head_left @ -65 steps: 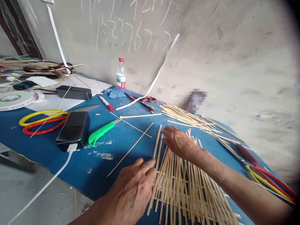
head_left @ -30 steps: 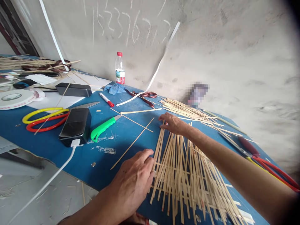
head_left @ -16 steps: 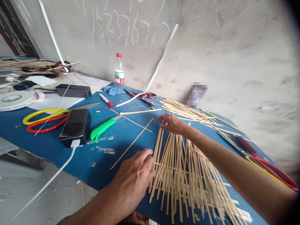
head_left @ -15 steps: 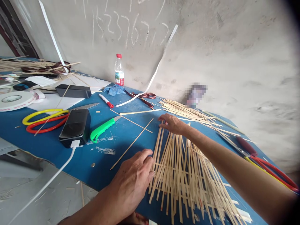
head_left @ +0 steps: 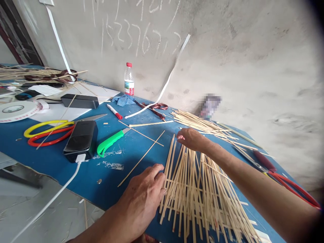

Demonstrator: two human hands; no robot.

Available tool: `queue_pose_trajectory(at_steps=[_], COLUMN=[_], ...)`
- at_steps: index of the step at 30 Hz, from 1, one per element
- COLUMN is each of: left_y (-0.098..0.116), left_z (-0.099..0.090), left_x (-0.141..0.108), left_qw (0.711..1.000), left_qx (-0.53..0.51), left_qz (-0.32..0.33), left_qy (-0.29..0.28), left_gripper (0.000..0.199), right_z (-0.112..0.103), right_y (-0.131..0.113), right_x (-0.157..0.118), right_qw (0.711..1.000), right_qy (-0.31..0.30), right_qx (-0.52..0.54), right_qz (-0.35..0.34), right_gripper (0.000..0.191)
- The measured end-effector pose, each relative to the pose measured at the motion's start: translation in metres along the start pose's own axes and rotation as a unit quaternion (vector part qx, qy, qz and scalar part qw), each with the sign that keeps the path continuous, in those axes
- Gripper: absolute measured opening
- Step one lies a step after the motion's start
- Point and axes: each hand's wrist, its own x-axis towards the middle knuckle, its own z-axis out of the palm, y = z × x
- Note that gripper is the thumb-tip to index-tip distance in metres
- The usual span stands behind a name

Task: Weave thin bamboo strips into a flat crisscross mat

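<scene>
Thin bamboo strips lie fanned out on the blue tabletop, crossed by several horizontal strips. At their left edge rests my left hand, fingers bent and touching the outermost strips; its fingertips are partly hidden, and what they grip is unclear. My right hand is at the far ends of the strips, fingers curled down over their tops; whether it pinches one cannot be made out. Two strips at the left stand a little apart from the fan, their far ends free. Beyond my right hand lies a second pile of strips.
To the left are a green-handled knife, a black power bank with a white cable, scissors, a red marker and a tape roll. A bottle stands by the wall. More scissors lie right.
My right hand has shifted slightly right, away from the far ends of the two leftmost strips. My left hand stays at the left edge. The view has tilted slightly.
</scene>
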Motion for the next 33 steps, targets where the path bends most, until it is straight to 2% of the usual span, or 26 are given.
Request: queue_pose_trajectory(at_steps=[5,11,20,26,33], left_y=[-0.001,-0.002,-0.007,-0.01,-0.007], left_z=[0.0,0.004,0.01,0.014,0.006], left_x=[0.001,0.0,-0.003,-0.005,-0.003], left_qw=[1.0,1.0,0.999,0.999,0.999], left_qx=[0.004,0.002,-0.021,-0.039,-0.051], left_qz=[0.009,0.01,0.008,0.017,0.018], left_qy=[0.008,0.004,0.028,0.03,0.008], left_gripper=[0.021,0.019,0.024,0.024,0.018], right_z=[0.004,0.007,0.0,-0.008,-0.021], right_y=[-0.005,-0.008,-0.012,-0.002,0.008], right_x=[-0.001,0.004,-0.003,0.005,0.009], right_qw=[0.999,0.999,0.998,0.994,0.974], right_qy=[-0.022,-0.009,-0.058,-0.086,-0.111], right_qx=[-0.023,-0.031,-0.004,0.059,0.191], right_qz=[-0.009,-0.008,-0.035,-0.039,-0.046], right_gripper=[0.017,0.025,0.016,0.012,0.01])
